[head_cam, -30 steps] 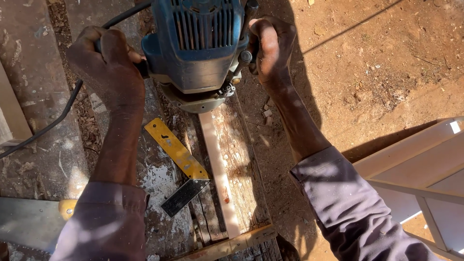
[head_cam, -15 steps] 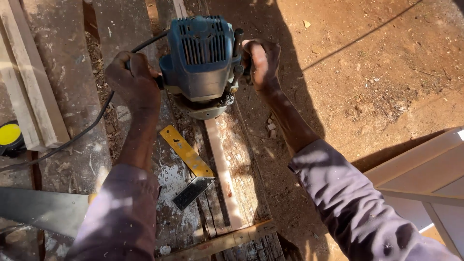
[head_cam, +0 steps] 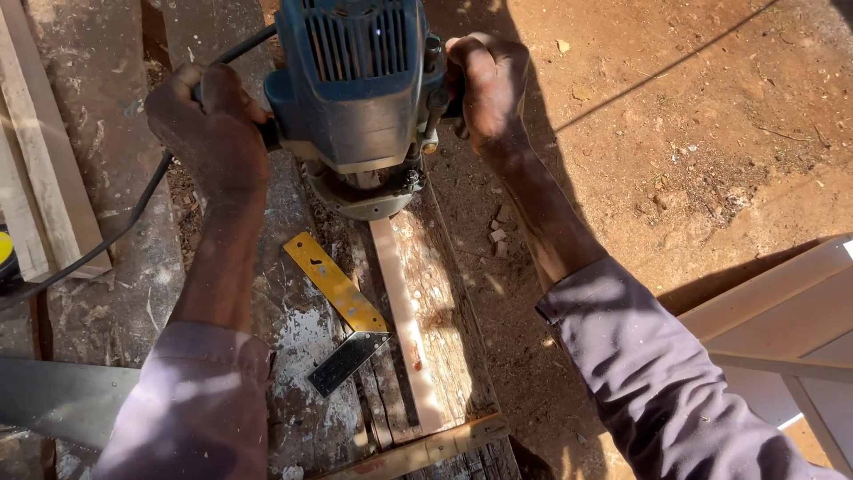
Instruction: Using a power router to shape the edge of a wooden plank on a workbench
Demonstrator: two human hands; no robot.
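Note:
A blue electric router [head_cam: 355,98] stands on a narrow wooden board [head_cam: 426,302] that runs away from me on a rough bench. My left hand [head_cam: 209,129] grips the router's left handle. My right hand [head_cam: 489,84] grips its right handle. A pale routed groove [head_cam: 402,311] runs along the board below the router's base. A yellow and black try square [head_cam: 342,307] lies just left of the board. The router's black cable [head_cam: 133,218] trails off to the left.
Pale wooden planks [head_cam: 40,169] lie at the left edge. A grey metal blade [head_cam: 53,400] shows at lower left. Reddish dirt ground [head_cam: 693,133] with wood chips spreads to the right. Light wooden panels [head_cam: 782,329] sit at lower right. A wooden stop [head_cam: 426,449] crosses the board's near end.
The view shifted: the router and both hands now appear larger and higher in the frame. Both hands keep their grip on the handles. The square has not moved.

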